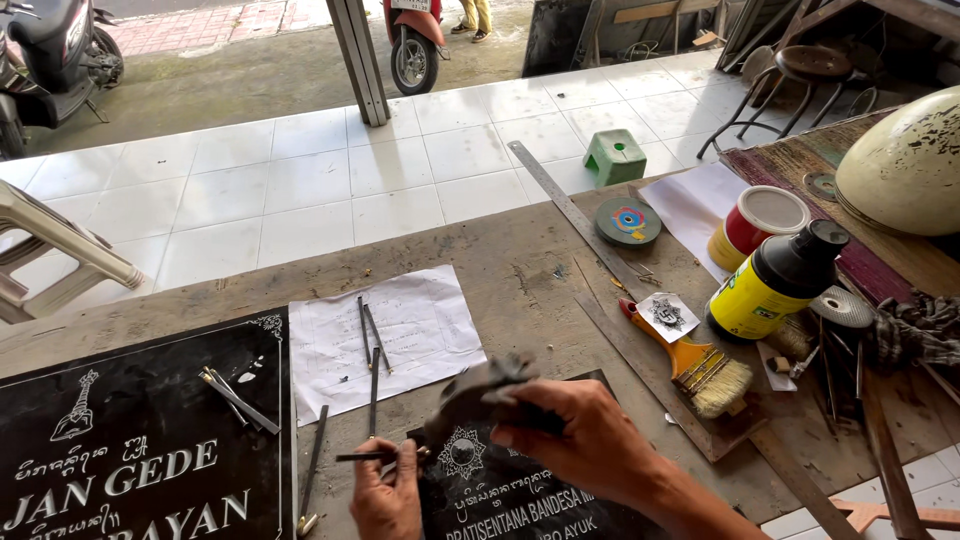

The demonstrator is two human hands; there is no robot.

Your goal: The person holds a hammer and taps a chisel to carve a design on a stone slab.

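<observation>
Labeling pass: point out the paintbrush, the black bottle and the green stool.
paintbrush (690, 362): head view, orange ferrule.
black bottle (775, 285): head view, yellow label on body.
green stool (615, 156): head view, top face.

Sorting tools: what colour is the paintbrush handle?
Orange, on the paintbrush; the head view shows it.

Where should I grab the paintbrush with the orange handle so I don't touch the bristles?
Probably by the orange handle of the paintbrush, coming from above at its upper-left end. The brush lies flat on the workbench with that end free, while the pale bristles point lower right, toward the yellow bottle side where tools crowd in.
</observation>
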